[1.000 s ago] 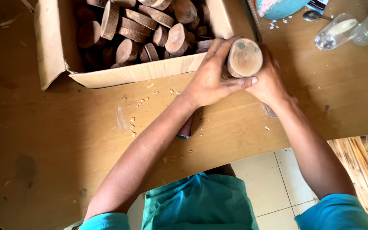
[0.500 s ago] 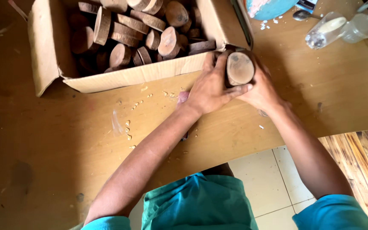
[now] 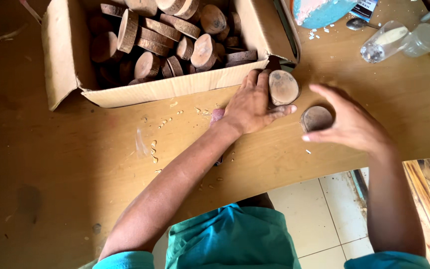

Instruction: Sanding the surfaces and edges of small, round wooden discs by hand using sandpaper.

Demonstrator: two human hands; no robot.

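On the wooden table (image 3: 75, 164), just in front of the cardboard box (image 3: 175, 88), a round wood slice (image 3: 283, 87) is held by the left hand (image 3: 250, 105). The fingers are laid close together along its left edge, and the thumb is pressed under its lower edge, so the slice is gripped between them. A second, darker wood slice (image 3: 316, 118) is seen lying flat on the table just to the right. The right hand (image 3: 352, 124) is cupped over and beside it, fingers spread and curved; whether it is touched cannot be told. The box is filled with many more wood slices (image 3: 165, 40). Near the far right corner, clear plastic cups (image 3: 399, 41) and a spoon (image 3: 362, 23) are seen.
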